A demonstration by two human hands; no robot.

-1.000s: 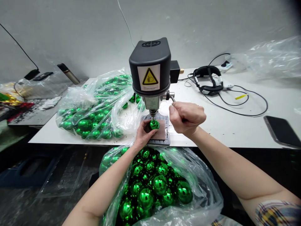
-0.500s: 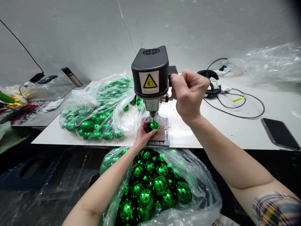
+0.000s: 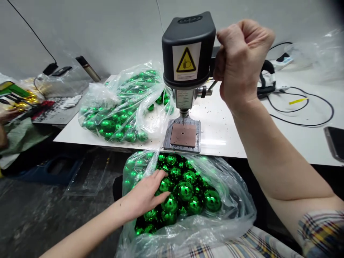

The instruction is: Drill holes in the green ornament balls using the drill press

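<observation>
My left hand (image 3: 150, 188) reaches into the clear plastic bag (image 3: 236, 200) in front of me. Its thumb and fingers close around the sides of one shiny green ball ornament (image 3: 165, 185), among several others. Beside the black head of a small drill press (image 3: 188, 50), my right hand (image 3: 244, 61) is a fist around the feed lever (image 3: 213, 85); the lever's grip is hidden in the palm. Below the drill bit, a brown square pad (image 3: 184, 135) with a small hole lies on the press's metal base (image 3: 197, 138), with no ball on it.
Another clear bag of green balls (image 3: 115, 123) lies on the white table (image 3: 220, 143), left of the press. A headset (image 3: 266, 79), looped cables and a phone (image 3: 335, 141) lie to the right. Further left are a tumbler (image 3: 88, 68), a white glove (image 3: 71, 102) and part of another person's hand.
My left hand has moved from the press down into the near bag, and the ball under the bit has left the pad. My right hand remains on the lever. The view has shifted.
</observation>
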